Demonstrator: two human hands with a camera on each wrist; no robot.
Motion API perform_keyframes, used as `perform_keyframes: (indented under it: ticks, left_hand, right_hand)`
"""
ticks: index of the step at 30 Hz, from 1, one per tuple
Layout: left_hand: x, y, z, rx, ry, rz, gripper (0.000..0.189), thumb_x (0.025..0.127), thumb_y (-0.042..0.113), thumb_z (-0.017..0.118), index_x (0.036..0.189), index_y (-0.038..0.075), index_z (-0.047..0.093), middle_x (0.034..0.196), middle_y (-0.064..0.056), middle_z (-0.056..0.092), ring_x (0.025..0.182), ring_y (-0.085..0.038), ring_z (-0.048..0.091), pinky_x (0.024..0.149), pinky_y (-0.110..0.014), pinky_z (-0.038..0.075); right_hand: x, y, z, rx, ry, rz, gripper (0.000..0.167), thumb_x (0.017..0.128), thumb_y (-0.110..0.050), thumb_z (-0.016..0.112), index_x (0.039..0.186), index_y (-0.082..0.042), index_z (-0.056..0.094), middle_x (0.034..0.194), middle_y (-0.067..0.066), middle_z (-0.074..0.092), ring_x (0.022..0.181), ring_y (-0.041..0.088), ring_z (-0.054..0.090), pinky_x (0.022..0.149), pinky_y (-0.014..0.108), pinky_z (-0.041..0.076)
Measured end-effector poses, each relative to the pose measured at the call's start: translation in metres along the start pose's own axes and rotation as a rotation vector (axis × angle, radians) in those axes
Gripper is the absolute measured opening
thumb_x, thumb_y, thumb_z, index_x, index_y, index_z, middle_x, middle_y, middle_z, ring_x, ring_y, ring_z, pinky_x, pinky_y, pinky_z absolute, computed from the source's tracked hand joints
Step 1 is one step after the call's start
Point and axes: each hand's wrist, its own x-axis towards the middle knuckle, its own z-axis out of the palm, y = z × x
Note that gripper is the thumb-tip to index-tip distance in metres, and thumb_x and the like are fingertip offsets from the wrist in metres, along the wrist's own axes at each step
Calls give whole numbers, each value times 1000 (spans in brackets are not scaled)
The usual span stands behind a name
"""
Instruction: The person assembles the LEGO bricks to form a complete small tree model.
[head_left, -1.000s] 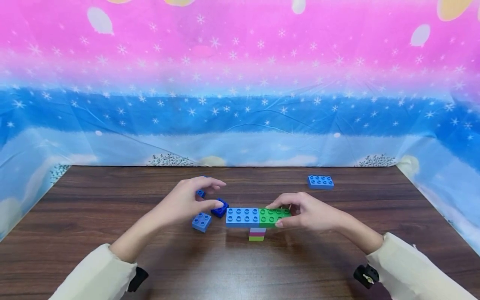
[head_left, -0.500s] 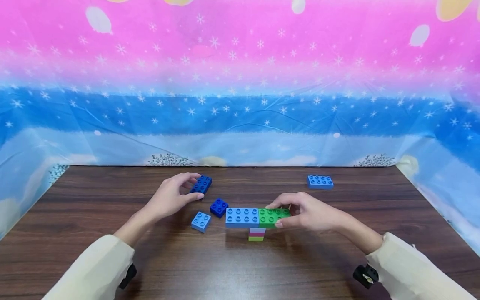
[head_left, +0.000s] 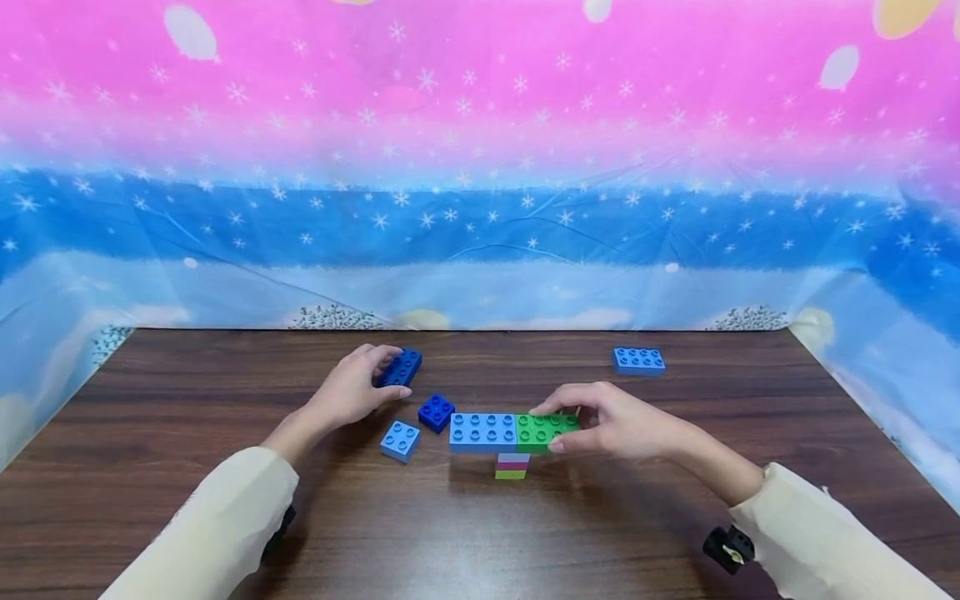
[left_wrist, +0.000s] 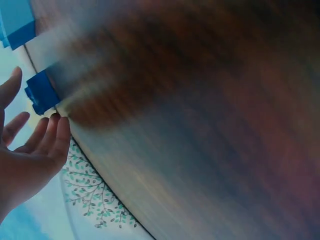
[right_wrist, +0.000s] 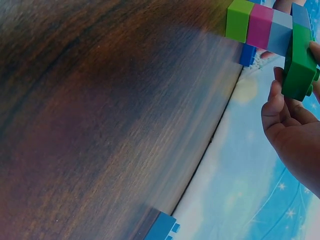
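My right hand [head_left: 615, 425] pinches the green building brick [head_left: 543, 431], thumb on its near side and fingers behind. Left of the green brick, a light blue eight-stud brick [head_left: 483, 431] lines up flush with it. Below them stands a narrow column, its pale top brick [right_wrist: 281, 32] over pink [right_wrist: 259, 25] and lime [right_wrist: 239, 21] ones. At the back left my left hand [head_left: 348, 387] lies around a dark blue eight-stud brick [head_left: 403, 367], with thumb and fingers spread. Its fingers [left_wrist: 57, 140] look nearly straight; whether they press the brick is unclear.
Between the hands lie a dark blue four-stud brick [head_left: 437, 412] and a light blue four-stud brick [head_left: 401, 440]. Another light blue eight-stud brick [head_left: 639, 361] lies at the back right. A patterned cloth [head_left: 480, 225] rises behind the wooden table [head_left: 450, 542].
My left hand has moved back and left, from above the four-stud bricks to the dark blue eight-stud brick, and stays there. The right hand keeps its place on the green brick.
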Motion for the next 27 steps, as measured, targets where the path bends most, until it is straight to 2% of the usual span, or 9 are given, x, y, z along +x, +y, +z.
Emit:
perform_keyframes:
  ticks: [5, 8, 14, 20, 27]
  left_hand:
    - [2, -2, -1, 6, -15, 1, 52, 86, 20, 65, 129, -1, 45, 118, -24, 51, 104, -36, 51, 84, -49, 42]
    - [3, -6, -2, -24, -18, 8, 51, 86, 16, 65, 129, -1, 45, 120, -24, 51, 108, -37, 50, 87, -50, 40]
    - [2, -11, -3, -67, -38, -18, 49, 86, 8, 63, 130, -2, 44, 121, -25, 51, 111, -38, 48, 88, -50, 39]
    - [-1, -10, -6, -21, -42, -16, 47, 87, 15, 64, 127, -3, 47, 121, -25, 51, 106, -35, 51, 86, -48, 40]
    - [-4, -10, -9, -8, -34, 13, 40, 87, 12, 63, 122, -3, 52, 117, -25, 53, 106, -36, 51, 86, -49, 40]
  right_hand:
    - [0, -1, 0, -5, 1, -2, 33, 86, -19, 65, 118, -16, 60, 103, -6, 59, 70, 12, 49, 60, 29, 43]
    - [1, -1, 0, -7, 2, -3, 33, 86, -19, 65, 118, -17, 60, 103, -6, 59, 71, 12, 48, 60, 29, 43]
    - [0, 2, 0, -12, 5, -14, 34, 86, -19, 65, 118, -14, 60, 103, -4, 59, 69, 13, 48, 59, 28, 43]
    - [0, 1, 1, -11, 11, 0, 33, 85, -20, 65, 118, -14, 60, 102, -3, 60, 70, 13, 48, 60, 27, 43]
    - [0, 0, 1, -12, 9, 14, 34, 85, -21, 65, 118, -12, 60, 102, -3, 60, 71, 14, 48, 61, 27, 43]
